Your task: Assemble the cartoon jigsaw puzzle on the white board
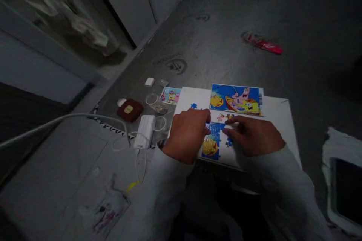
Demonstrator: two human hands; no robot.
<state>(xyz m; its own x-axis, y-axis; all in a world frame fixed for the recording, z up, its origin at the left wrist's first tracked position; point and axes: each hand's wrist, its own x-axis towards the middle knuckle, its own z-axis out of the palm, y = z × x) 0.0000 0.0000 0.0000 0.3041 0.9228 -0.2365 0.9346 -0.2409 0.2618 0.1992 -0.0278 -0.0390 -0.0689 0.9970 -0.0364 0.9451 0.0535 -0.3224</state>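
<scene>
A partly joined jigsaw puzzle (210, 146), blue with a burger picture, lies on a white board (278, 120). My left hand (188, 133) has its fingers curled at the puzzle's upper left, with the thumb on its edge. At the puzzle's upper right edge, my right hand (253, 135) pinches a small blue puzzle piece (223, 126), mostly hidden by the fingertips. Loose pieces lie around: a blue piece (194, 105), a pink one (220, 118) and another blue piece (229, 142). Above both hands is a cartoon picture card (237, 99).
On the left are a smaller cartoon card (170, 95), a brown case (130, 110), a clear bag (161, 109) and a white power bank (144, 131) with a cable. A red wrapped item (266, 46) lies farther back. A dark-screened device (346, 188) is at right.
</scene>
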